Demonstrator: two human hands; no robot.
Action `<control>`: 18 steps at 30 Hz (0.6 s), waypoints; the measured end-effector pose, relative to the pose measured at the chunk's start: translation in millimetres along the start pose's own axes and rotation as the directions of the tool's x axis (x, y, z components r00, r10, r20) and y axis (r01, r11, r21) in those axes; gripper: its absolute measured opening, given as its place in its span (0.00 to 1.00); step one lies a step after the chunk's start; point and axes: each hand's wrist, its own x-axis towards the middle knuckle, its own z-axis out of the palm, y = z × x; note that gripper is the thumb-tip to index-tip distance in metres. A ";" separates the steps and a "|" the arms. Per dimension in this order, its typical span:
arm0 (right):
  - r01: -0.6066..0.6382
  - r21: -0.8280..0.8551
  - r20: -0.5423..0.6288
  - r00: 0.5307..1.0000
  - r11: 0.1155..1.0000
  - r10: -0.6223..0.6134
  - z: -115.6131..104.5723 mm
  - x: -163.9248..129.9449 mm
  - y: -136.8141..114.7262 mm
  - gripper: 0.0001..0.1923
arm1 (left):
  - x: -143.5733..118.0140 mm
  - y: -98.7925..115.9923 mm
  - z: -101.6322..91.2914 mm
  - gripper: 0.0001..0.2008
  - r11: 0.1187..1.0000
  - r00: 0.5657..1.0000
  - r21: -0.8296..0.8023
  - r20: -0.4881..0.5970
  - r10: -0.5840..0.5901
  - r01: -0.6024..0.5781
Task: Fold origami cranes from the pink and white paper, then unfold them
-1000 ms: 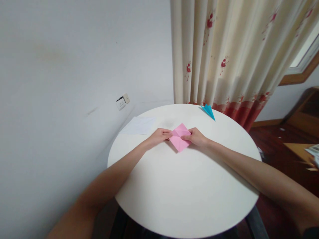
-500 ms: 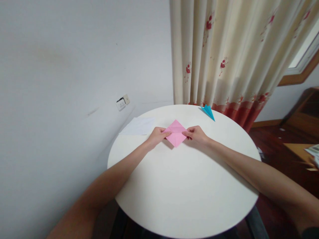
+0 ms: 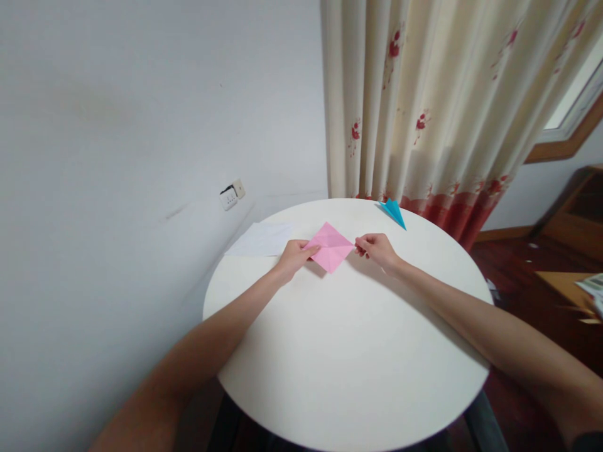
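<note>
A pink paper square (image 3: 330, 247) with crease lines lies as a diamond on the round white table (image 3: 348, 351). My left hand (image 3: 294, 257) pinches its left corner. The fingertips of my right hand (image 3: 377, 249) close together at its right corner, just touching or barely off the paper; I cannot tell which.
A folded blue paper shape (image 3: 394, 212) rests at the table's far edge. A white sheet (image 3: 261, 239) hangs over the far left edge. A cream curtain (image 3: 438, 107) with red flowers hangs behind. A wall socket (image 3: 230, 193) is on the left wall. Wooden furniture (image 3: 572, 220) stands right.
The pink paper has shifted up and away from me and turned slightly. My right hand slid from lying on the paper to its right corner.
</note>
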 end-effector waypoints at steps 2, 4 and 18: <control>-0.015 0.024 -0.004 1.000 1.000 0.015 1.1 -0.7 -1.3 0.18 | -0.1 -0.1 0.6 0.22 1.000 1.000 -0.006 0.003 0.001 -0.001; -0.014 0.046 0.001 1.000 0.999 0.014 2.6 -2.0 -3.1 0.19 | -0.3 0.2 1.4 0.22 1.000 1.000 -0.016 0.009 -0.002 0.002; 0.078 0.060 0.148 0.985 0.995 -0.086 10.6 -5.4 -1.7 0.18 | 3.2 -3.7 1.1 0.23 1.000 1.000 -0.009 0.016 0.009 -0.009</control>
